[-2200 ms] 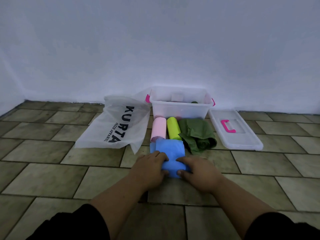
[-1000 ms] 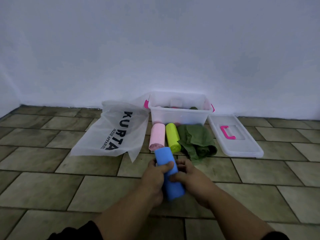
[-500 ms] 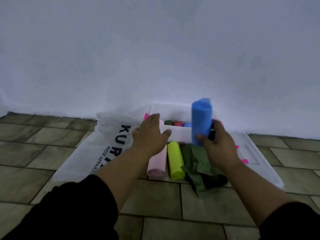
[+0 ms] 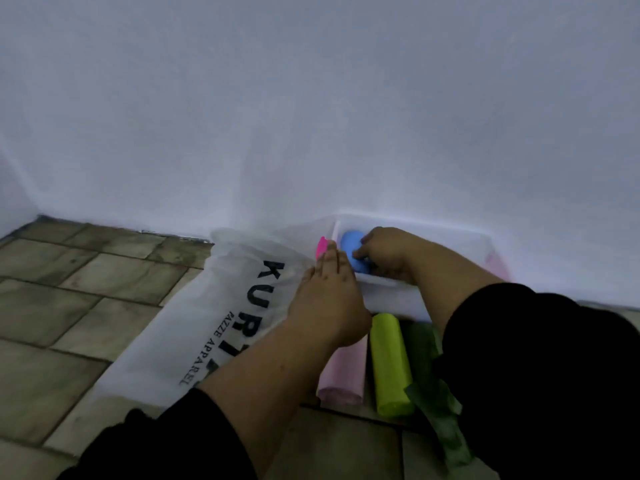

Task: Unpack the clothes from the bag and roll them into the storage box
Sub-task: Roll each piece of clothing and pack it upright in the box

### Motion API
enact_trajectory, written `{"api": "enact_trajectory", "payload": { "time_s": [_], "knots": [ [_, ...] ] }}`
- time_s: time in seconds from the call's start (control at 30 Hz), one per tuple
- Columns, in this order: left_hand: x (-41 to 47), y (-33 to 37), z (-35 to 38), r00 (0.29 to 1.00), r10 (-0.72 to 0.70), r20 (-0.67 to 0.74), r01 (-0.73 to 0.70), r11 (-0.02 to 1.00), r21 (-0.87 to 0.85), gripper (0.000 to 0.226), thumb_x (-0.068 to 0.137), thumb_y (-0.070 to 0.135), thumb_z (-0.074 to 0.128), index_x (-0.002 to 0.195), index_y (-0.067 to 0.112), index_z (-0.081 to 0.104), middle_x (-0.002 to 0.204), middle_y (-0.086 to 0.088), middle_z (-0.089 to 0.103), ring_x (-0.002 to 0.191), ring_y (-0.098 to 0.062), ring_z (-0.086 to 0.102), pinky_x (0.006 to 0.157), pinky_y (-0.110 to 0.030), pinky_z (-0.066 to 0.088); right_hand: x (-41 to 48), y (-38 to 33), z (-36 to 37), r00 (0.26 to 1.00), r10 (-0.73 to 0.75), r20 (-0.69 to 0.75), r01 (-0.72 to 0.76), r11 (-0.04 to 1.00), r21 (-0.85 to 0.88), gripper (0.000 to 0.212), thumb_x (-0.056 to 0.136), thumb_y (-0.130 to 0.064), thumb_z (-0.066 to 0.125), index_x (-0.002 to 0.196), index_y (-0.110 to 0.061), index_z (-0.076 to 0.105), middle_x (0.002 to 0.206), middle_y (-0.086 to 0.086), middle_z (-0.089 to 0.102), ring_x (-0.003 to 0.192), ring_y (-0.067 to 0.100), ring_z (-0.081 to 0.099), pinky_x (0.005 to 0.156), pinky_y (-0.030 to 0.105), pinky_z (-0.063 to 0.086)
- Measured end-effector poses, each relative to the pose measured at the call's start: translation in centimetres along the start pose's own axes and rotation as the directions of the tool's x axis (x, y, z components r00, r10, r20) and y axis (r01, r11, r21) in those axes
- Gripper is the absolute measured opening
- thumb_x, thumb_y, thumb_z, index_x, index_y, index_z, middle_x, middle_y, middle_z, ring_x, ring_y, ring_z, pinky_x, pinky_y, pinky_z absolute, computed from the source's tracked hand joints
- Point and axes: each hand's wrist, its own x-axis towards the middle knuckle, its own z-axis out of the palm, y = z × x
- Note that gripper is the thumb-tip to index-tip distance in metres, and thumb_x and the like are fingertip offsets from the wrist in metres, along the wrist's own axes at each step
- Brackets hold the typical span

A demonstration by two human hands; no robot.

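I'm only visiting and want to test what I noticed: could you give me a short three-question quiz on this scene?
1. Which roll does the right hand grip inside the box? A pink, B blue, C lime.
2. True or false: the lime roll lies inside the box.
3. How many rolls lie on the floor in front of the box?
Key: 1 B, the blue roll. 2 False; it lies on the floor. 3 Two: the pink roll and the lime roll.
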Motion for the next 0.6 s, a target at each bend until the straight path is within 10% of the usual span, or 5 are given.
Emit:
{"api": "enact_trajectory", "payload": {
  "time_s": [0.4, 0.6],
  "knots": [
    [-0.4, 0.5, -0.7, 1.0, -0.004, 0.029, 0.005, 0.999, -0.037, 0.093, 0.085, 0.031, 0.05, 0.148, 0.003, -0.012, 0.157, -0.013, -0.021, 0.146, -0.024, -0.014, 0.117, -0.039, 0.001, 1.0, -0.3, 0.7, 0.997, -0.037, 0.072, 0.057, 0.955, -0.291, 0.047, 0.095, -0.031, 0.05, 0.131, 0.0, 0.046, 0.139, 0.018, 0.047, 0.123, 0.033, 0.048, 0.103, 0.036, 0.038],
    [-3.8, 0.8, -1.1, 0.987, 0.0, -0.158, -0.025, 0.987, -0.158, 0.082, 0.088, 0.028, 0.051, 0.152, 0.016, 0.001, 0.16, -0.005, -0.01, 0.147, -0.022, -0.002, 0.117, -0.039, 0.009, -1.2, 2.2, -1.2, 0.968, -0.034, -0.25, 0.08, 0.981, 0.175, 0.045, 0.091, -0.041, 0.054, 0.128, -0.015, 0.056, 0.138, 0.007, 0.052, 0.123, 0.024, 0.05, 0.102, 0.032, 0.038]
  ]
}}
